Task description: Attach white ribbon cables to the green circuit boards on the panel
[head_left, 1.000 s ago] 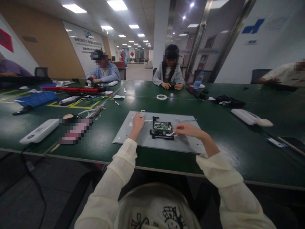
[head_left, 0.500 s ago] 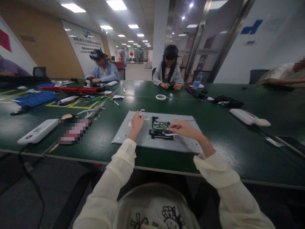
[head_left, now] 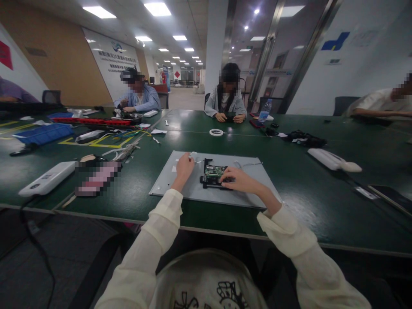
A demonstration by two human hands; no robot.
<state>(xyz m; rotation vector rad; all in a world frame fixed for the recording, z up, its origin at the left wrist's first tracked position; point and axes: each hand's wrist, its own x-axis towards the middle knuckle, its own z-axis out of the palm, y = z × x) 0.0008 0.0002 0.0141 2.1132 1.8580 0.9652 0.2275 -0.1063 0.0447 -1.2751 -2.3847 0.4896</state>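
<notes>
A flat grey panel point(head_left: 157, 182) lies on the green table, with a black bracket point(head_left: 206, 185) on its middle. In the bracket sits a green circuit board point(head_left: 215, 170). My left hand point(head_left: 185, 167) is closed in a pinch over the panel's upper left part, on a thin white strip point(head_left: 193, 154) that shows past the fingertips. My right hand point(head_left: 237, 179) is bent over the right side of the bracket, fingers pressed together beside the board. What those fingers hold, if anything, is hidden. A pale cable point(head_left: 246, 163) runs along the panel's upper right.
A roll of white tape point(head_left: 216, 132) lies beyond the panel. White power banks point(head_left: 48, 178) rest at left and right, a pink phone-like item point(head_left: 99, 178) at left. Farther off are a blue tray point(head_left: 43, 134), loose wires, a water bottle point(head_left: 265, 110) and several seated people.
My right hand has moved slightly left and down over the bracket, and the white strip beneath it no longer shows. My left hand has shifted only a little.
</notes>
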